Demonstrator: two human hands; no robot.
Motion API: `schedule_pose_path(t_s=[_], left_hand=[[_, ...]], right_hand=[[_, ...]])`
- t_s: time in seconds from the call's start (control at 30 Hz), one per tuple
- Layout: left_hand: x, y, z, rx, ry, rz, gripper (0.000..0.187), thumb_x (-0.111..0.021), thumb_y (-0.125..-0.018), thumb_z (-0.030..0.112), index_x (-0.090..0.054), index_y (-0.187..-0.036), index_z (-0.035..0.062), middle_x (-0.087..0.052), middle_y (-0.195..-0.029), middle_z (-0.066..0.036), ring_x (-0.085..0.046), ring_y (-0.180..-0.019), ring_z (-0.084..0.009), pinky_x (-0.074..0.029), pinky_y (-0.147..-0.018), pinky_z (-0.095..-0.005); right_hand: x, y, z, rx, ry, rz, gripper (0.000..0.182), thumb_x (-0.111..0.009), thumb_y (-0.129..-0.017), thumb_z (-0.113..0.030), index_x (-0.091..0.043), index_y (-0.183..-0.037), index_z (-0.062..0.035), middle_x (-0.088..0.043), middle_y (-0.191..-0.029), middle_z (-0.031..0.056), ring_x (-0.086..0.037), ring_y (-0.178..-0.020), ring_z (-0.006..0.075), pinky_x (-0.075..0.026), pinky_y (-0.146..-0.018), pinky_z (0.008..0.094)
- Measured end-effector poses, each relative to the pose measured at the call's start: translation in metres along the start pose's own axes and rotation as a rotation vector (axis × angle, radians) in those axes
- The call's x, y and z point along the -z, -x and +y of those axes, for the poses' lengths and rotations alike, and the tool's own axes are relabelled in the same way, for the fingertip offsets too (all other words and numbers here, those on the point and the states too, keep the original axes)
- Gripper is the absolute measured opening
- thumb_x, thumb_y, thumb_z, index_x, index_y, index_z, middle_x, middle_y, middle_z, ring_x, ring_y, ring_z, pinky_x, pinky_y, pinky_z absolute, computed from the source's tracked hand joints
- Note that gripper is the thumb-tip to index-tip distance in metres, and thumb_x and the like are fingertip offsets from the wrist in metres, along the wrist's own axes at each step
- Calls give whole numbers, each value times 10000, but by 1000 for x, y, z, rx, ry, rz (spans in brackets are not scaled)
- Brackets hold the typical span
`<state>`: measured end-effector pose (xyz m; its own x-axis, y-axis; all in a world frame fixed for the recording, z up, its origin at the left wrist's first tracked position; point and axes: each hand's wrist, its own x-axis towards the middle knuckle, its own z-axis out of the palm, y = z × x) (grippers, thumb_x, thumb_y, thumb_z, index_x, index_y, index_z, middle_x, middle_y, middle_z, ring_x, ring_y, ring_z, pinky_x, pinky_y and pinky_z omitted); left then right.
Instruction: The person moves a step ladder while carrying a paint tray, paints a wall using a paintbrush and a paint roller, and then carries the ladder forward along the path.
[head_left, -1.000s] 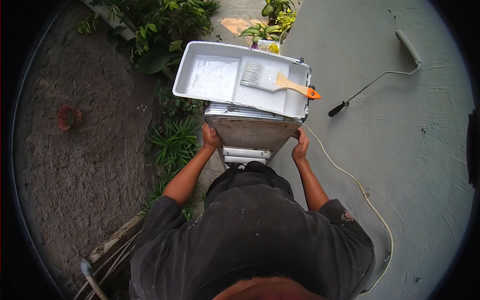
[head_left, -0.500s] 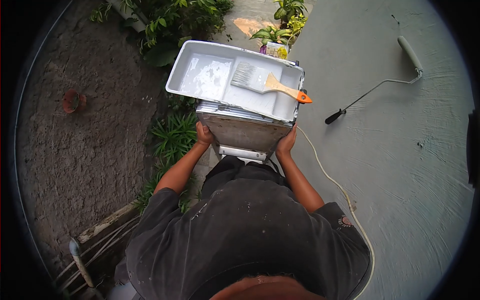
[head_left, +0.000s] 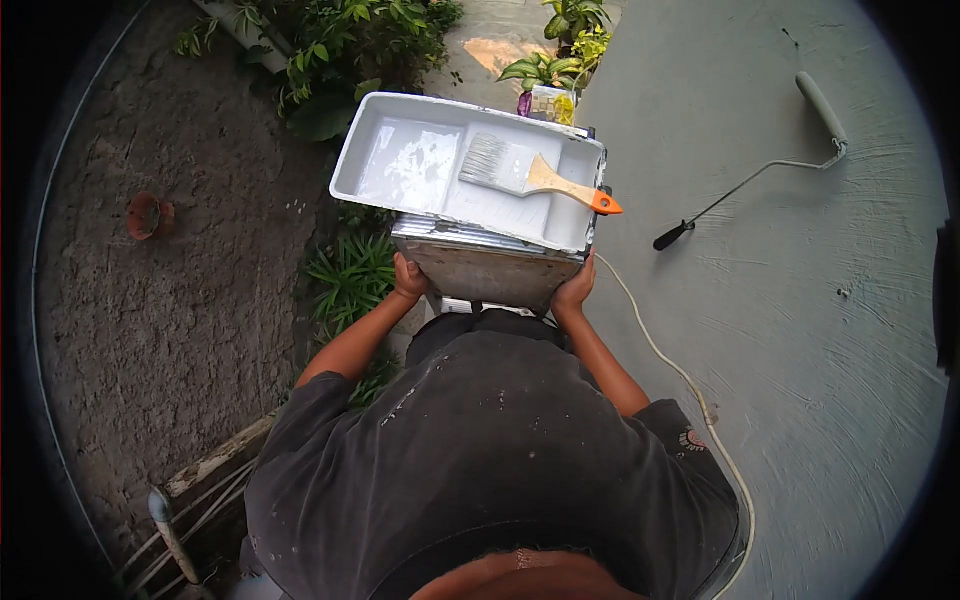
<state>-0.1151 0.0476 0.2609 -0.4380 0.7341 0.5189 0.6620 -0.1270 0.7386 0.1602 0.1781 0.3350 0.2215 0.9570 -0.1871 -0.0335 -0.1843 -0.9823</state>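
Hands grip the silver metal ladder top (head_left: 487, 268), left hand (head_left: 409, 277) and right hand (head_left: 575, 290) with fingers clasped on its edges, so keep it level lest the white paint tray (head_left: 420, 165) holding the wooden-handled brush (head_left: 530, 172) slide

Paint tray (head_left: 570, 200) white, wet sheen; brush (head_left: 535, 177) grey bristles, tan wood handle, orange tip; ladder top (head_left: 490, 270) dull silver; roller (head_left: 822, 97) pale grey-green; shirt (head_left: 500, 470) dark grey, white-speckled

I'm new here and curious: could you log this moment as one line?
left hand: grips ladder top | right hand: grips ladder top | paint tray: on ladder | brush: in tray
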Motion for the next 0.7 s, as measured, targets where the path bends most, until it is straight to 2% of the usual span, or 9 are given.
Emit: schedule_pose_path(t_s=[0.13, 0.2, 0.3, 0.4, 0.47, 0.5, 0.57, 0.63, 0.7], left_hand=[[1, -2, -6, 11, 56, -50, 699, -220, -961, 543, -663, -947, 2, -676, -914, -205, -624, -839, -450, -463, -758, -503], [4, -7, 3, 4, 74, -72, 714, -213, -961, 554, -663, -955, 0, -676, -924, -209, -627, -856, -452, -471, -771, -502], [8, -8, 3, 7, 100, -128, 761, -196, -956, 594, -663, -978, -6, -678, -955, -217, -637, -903, -448, -488, -802, -495], [15, -9, 0, 116, 177, -232, 890, -214, -913, 713, -627, -1089, -55, -669, -1072, -209, -627, -1042, -392, -444, -941, -441], [22, -16, -1, -87, 69, -256, 723, -247, -956, 590, -640, -887, -14, -646, -860, -231, -612, -796, -457, -471, -696, -495], [29, -15, -12, -87, 76, -264, 723, -247, -956, 590, -640, -887, -14, -646, -860, -231, -612, -796, -457, -471, -696, -495], [54, -19, -50, -214, -70, -395, 656, -312, -958, 550, -603, -816, -21, -600, -767, -227, -575, -709, -444, -450, -619, -466], [82, -51, -41, -235, -122, -435, 561, -386, -956, 472, -581, -779, -23, -576, -713, -196, -581, -650, -361, -438, -569, -396], [92, -86, -17, 94, 17, -295, 437, -463, -954, 358, -589, -789, -26, -591, -703, -138, -590, -629, -234, -440, -566, -330]], right_hand=[[1, -1, -5, -46, -68, -41, 533, -390, -1034, -455, -606, -1127, 24, -566, -1117, 109, -553, -1026, 175, -411, -940, 303], [6, -5, 9, 167, 209, -54, 538, -372, -1040, -452, -618, -1106, 21, -573, -1074, 98, -555, -987, 170, -416, -929, 302], [9, -8, 18, 190, 248, -58, 544, -369, -1042, -450, -610, -1097, 34, -580, -1020, 94, -558, -958, 167, -421, -914, 302], [5, -7, 8, 146, 161, -29, 513, -360, -1047, -424, -607, -1038, 25, -587, -951, 88, -564, -922, 159, -430, -882, 297], [4, -11, -7, 72, -76, -11, 465, -354, -1051, -384, -591, -989, 11, -588, -894, 84, -567, -872, 153, -442, -842, 297], [5, -16, -17, 16, -285, 0, 429, -352, -1053, -352, -577, -959, 0, -586, -860, 82, -569, -834, 151, -452, -813, 300], [10, -33, -42, 192, -294, 70, 347, -364, -1045, -286, -553, -948, -13, -582, -818, 72, -559, -762, 142, -468, -748, 298], [17, -50, -80, 326, -261, 25, 302, -380, -1040, -249, -548, -983, -5, -583, -822, 70, -563, -751, 142, -478, -723, 293], [25, -61, -123, 369, -248, -187, 248, -470, -1013, -230, -570, -1025, -3, -580, -834, 55, -553, -744, 128, -474, -720, 270]])
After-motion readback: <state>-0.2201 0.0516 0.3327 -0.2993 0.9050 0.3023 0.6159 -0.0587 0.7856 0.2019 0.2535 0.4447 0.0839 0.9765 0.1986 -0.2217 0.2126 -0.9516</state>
